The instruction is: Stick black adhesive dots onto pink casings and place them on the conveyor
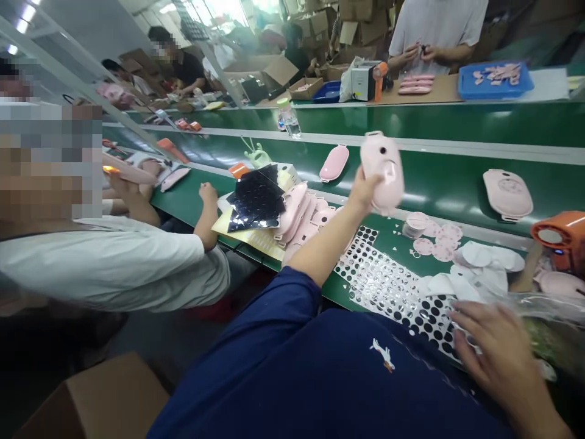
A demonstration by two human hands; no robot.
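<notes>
My left hand (364, 188) is raised over the bench, closed on a pale pink plastic case (388, 178) with rounded ends and a black dot near its top. My right hand (500, 344), a little blurred, is low at the right with its fingers stretched out. Beneath those fingertips lies a sheet of round black stickers (436, 320). Beside it, a sheet with clear and white rounds (384, 277) spreads across the bench. Several pink shells (299, 219) are piled to the left of my left forearm. Patterned pink discs (445, 241) lie beyond the sheets.
On the green conveyor sit a pink case (334, 163) and another with a printed disc (508, 194). An orange heat-gun-like tool (560, 238) stands at the right. Black sheets (258, 198) lie at the left. A co-worker's arm (208, 213) rests nearby; a bottle (290, 119) stands farther back.
</notes>
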